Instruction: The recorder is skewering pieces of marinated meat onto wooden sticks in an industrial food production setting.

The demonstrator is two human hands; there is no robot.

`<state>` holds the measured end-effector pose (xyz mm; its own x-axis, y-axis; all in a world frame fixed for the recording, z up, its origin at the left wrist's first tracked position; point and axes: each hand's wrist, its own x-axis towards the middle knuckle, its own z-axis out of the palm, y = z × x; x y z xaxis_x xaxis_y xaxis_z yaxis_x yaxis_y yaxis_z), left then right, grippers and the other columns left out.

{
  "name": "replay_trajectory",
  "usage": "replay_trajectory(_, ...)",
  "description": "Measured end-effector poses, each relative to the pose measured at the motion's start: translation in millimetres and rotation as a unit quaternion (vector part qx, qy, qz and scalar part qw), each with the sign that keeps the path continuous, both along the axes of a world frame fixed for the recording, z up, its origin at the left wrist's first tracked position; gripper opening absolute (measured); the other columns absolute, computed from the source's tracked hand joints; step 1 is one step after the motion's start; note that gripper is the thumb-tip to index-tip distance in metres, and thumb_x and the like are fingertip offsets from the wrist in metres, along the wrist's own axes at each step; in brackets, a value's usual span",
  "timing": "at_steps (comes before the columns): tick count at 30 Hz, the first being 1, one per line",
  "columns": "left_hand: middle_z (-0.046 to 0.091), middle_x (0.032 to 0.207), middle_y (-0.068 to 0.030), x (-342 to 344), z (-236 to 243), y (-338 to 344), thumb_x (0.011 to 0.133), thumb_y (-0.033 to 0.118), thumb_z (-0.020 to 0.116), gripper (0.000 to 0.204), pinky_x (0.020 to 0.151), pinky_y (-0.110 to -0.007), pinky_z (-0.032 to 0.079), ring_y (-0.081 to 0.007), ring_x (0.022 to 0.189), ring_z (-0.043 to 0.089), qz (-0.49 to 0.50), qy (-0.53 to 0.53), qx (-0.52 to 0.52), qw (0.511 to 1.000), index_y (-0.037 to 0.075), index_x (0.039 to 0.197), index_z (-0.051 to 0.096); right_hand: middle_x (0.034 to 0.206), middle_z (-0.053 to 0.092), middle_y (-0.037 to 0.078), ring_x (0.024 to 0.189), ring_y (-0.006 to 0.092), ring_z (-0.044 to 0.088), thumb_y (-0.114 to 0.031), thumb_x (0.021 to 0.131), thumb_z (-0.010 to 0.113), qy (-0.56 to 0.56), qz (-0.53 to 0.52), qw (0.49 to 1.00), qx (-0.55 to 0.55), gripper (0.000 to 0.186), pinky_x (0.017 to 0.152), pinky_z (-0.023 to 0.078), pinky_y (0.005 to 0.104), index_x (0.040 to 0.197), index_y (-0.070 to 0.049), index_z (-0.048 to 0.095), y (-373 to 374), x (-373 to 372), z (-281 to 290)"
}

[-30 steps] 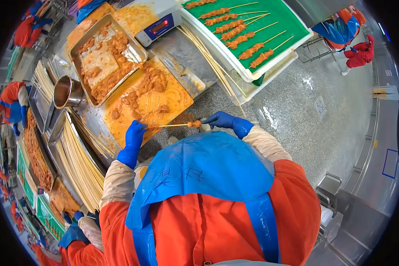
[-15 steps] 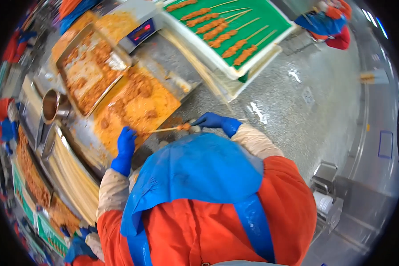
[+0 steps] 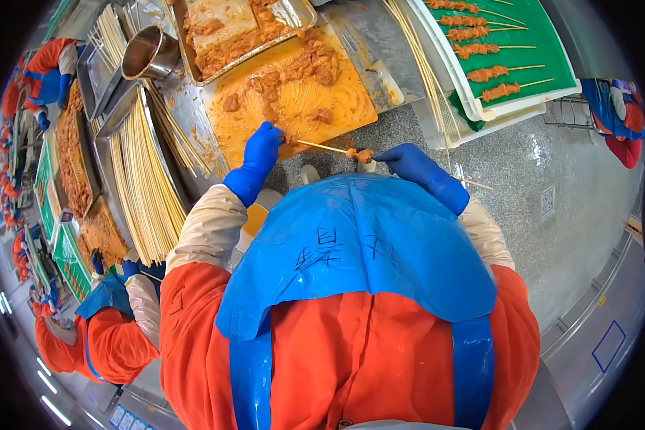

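Observation:
A bamboo skewer [image 3: 322, 147] stretches between my two gloved hands, in front of my blue apron. My right hand [image 3: 417, 172] is closed around its right part, and the stick's end pokes out past the wrist. Close to the right fingertips, a small lump of meat [image 3: 360, 155] is threaded on the stick. My left hand [image 3: 260, 156], in a blue glove, is pinched at the skewer's left tip on a reddish piece of meat [image 3: 289, 140], partly hidden by the fingers. Beyond it lies an orange-stained cutting board [image 3: 229, 132] bearing loose marinated meat [image 3: 321, 63].
A metal tray [image 3: 245, 51] of meat overlaps the board's far side. To the left are a steel cup [image 3: 166, 61] and a tray of bare skewers [image 3: 140, 186]. Meat skewers [image 3: 480, 50] lie on a green-lined white tray [image 3: 512, 109] at far right. Co-workers [image 3: 115, 333] stand left.
My view has turned, so the board and trays appear shifted rightward and upward. Both hands keep hold at the skewer, the left at its tip and the right near the threaded meat.

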<state>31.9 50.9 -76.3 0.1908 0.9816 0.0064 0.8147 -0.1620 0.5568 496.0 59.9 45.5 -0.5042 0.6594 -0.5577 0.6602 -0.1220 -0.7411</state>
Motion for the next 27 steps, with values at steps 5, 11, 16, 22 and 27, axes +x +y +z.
replay_trajectory(5,0.069,0.111,-0.0167,-11.8,1.1,-3.0,0.096,0.01,0.079,0.011,0.085,-0.053,0.06,-0.0465,0.099,0.073,0.005,0.016,0.0,1.0,0.013,0.107,0.081,0.128,0.084,0.022,0.115,0.0376,0.082,-0.006,0.095,0.07,-0.03,0.055,0.997,0.041,0.049,0.105,0.062,0.0436,0.139,-0.018,0.086,4.3,-27.3,-16.7)
replay_trajectory(11,0.071,0.11,-0.0142,-14.9,-1.8,1.6,0.096,0.006,0.079,0.017,0.085,-0.047,0.061,-0.0423,0.101,0.074,-0.005,-0.012,0.015,1.0,0.012,0.111,0.081,0.135,0.085,0.017,0.121,0.0273,0.082,-0.002,0.102,0.067,0.055,0.067,0.993,0.079,0.049,0.107,0.061,0.0397,0.145,-0.017,0.083,23.8,-107.5,-98.8)
replay_trajectory(16,0.07,0.109,-0.0143,-12.4,3.8,-1.1,0.095,0.007,0.08,0.016,0.086,-0.048,0.061,-0.0423,0.101,0.074,-0.005,0.0,0.006,1.0,0.013,0.11,0.081,0.13,0.086,0.016,0.122,0.0262,0.082,-0.005,0.103,0.068,0.086,0.039,0.991,0.097,0.05,0.107,0.061,0.04,0.147,-0.022,0.083,28.7,-164.7,-106.8)
replay_trajectory(22,0.074,0.126,-0.0143,12.0,26.6,1.2,0.095,0.009,0.085,0.037,0.1,-0.046,0.062,-0.0401,0.117,0.075,-0.033,-0.08,0.035,0.996,0.018,0.131,0.083,0.12,0.087,0.014,0.102,0.0212,0.082,-0.006,0.108,0.068,0.106,0.001,0.988,0.115,0.047,0.097,0.063,0.0374,0.15,-0.022,0.082,3.6,-81.9,-124.5)
replay_trajectory(27,0.077,0.119,-0.0181,34.8,26.7,133.4,0.098,0.012,0.084,0.033,0.101,-0.049,0.061,-0.0436,0.115,0.075,0.062,-0.088,0.176,0.979,0.014,0.131,0.083,0.112,0.086,0.01,0.096,0.0169,0.078,-0.005,0.109,0.068,0.129,-0.112,0.985,-0.006,0.046,0.094,0.062,0.0354,0.152,-0.015,0.08,-17.7,18.9,-105.8)
